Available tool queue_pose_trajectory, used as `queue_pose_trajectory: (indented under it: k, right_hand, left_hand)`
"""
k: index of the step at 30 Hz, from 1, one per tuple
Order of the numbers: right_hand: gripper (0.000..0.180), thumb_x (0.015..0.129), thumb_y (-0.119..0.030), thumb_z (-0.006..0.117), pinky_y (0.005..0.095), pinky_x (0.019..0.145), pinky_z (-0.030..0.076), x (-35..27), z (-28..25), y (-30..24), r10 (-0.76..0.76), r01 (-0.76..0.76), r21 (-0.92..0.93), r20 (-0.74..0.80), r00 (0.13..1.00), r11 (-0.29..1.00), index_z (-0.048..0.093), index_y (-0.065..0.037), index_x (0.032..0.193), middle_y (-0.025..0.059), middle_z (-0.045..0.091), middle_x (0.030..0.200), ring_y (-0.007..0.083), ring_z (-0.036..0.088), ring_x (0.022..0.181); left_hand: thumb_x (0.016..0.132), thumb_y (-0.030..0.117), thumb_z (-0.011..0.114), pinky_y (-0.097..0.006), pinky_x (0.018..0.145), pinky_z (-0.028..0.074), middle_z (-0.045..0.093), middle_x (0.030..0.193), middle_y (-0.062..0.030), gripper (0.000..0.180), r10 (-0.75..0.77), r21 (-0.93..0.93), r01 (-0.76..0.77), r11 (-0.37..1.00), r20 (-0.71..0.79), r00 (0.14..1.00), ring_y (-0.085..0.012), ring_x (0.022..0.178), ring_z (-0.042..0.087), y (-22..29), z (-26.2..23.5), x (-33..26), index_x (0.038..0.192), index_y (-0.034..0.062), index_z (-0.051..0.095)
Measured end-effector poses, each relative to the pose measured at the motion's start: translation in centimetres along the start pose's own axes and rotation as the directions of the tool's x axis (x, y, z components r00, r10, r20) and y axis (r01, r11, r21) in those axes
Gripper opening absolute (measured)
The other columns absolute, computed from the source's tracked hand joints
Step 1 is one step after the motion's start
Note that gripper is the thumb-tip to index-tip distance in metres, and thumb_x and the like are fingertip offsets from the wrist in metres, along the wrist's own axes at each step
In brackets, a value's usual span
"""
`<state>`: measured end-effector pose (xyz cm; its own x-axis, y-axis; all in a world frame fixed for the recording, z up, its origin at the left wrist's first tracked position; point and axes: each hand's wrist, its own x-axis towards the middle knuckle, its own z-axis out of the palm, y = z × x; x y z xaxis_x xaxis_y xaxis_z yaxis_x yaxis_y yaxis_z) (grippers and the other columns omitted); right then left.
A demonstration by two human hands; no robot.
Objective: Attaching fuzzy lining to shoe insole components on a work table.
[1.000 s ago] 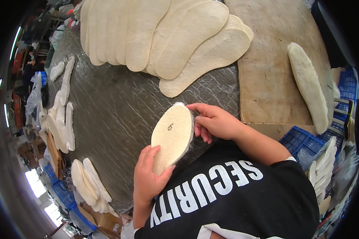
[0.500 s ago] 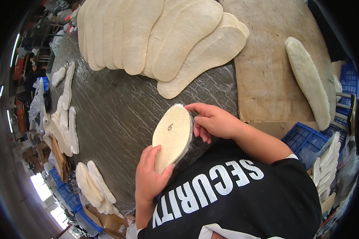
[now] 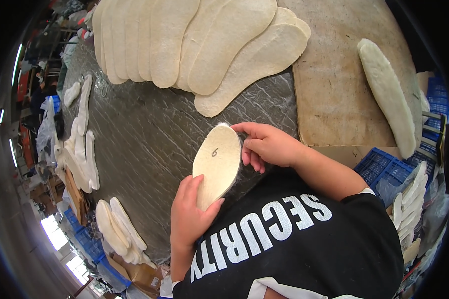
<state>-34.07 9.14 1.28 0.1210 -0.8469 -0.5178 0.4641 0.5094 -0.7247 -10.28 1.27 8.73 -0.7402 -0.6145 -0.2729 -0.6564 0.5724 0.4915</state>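
Little has moved since half a second ago: the cream insole (image 3: 217, 167) stays held above the dark bench (image 3: 134, 134), apparently being checked; next, a steady grip for setting down. Left hand (image 3: 189, 214) fingers clamp its heel; right hand (image 3: 267, 146) fingers pinch its toe edge

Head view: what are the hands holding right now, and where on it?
A pale insole, held at both ends: left hand under its lower end, right hand pinching the upper edge.
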Motion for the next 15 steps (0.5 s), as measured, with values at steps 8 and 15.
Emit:
queue_pose_trajectory:
  k: [8, 15]
  right_hand:
    - [0.051, 0.09, -0.003, 0.038, 0.0261, 0.05, 0.049, -0.11, -0.08, 0.04, 0.0, 0.0, 0.02, -0.008, 1.0, 1.0, 0.038, -0.001, 0.141, 0.0059, 0.059, 0.074, 0.0125, 0.056, 0.054]
    - [0.052, 0.09, -0.002, 0.038, 0.026, 0.049, 0.048, -0.35, 0.15, 0.0, 0.0, 0.001, 0.023, -0.032, 0.999, 1.0, 0.038, -0.002, 0.142, 0.0057, 0.059, 0.073, 0.012, 0.056, 0.053]
  left_hand:
    - [0.066, 0.026, 0.082, -0.043, 0.091, 0.048, 0.056, 0.121, -0.0243, 0.064, -0.014, 0.05, 0.013, 0.999, 0.01, 1.0, -0.0402, 0.108, 0.057, 0.1, 0.39, 0.3, 0.119, 0.0003, 0.056]
    - [0.065, 0.027, 0.083, -0.043, 0.09, 0.049, 0.056, 0.121, -0.0231, 0.066, 0.012, 0.086, -0.012, 0.996, 0.005, 1.0, -0.0391, 0.107, 0.058, 0.1, 0.5, 0.36, 0.119, 0.0007, 0.057]
